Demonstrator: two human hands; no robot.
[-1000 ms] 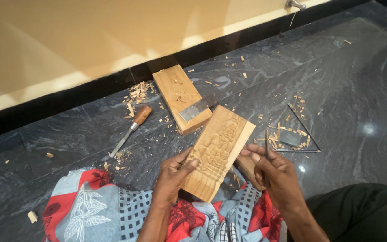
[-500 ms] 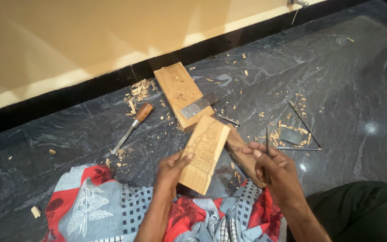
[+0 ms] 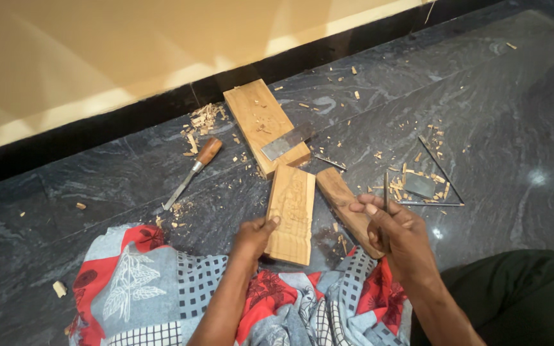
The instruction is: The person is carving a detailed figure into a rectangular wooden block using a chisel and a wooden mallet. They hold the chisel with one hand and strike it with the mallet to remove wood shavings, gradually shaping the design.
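Observation:
My left hand (image 3: 254, 236) grips the lower left edge of a carved wooden panel (image 3: 292, 211), which stands nearly upright on its long axis over the dark stone floor. My right hand (image 3: 397, 232) holds a thin metal carving tool (image 3: 385, 195) pointing up and rests on a rounded wooden mallet-like piece (image 3: 344, 205) lying just right of the panel. The carved face of the panel looks toward me.
A larger plain wooden block (image 3: 261, 125) with a flat metal blade (image 3: 286, 142) on it lies beyond the panel. A wooden-handled chisel (image 3: 193, 172) lies to the left. Thin metal tools (image 3: 434, 192) and wood chips lie right. Patterned red-grey cloth (image 3: 181, 288) covers my lap.
I have turned the carved panel from a slant to nearly straight and drawn it closer. The wooden piece beneath my right hand has come into view.

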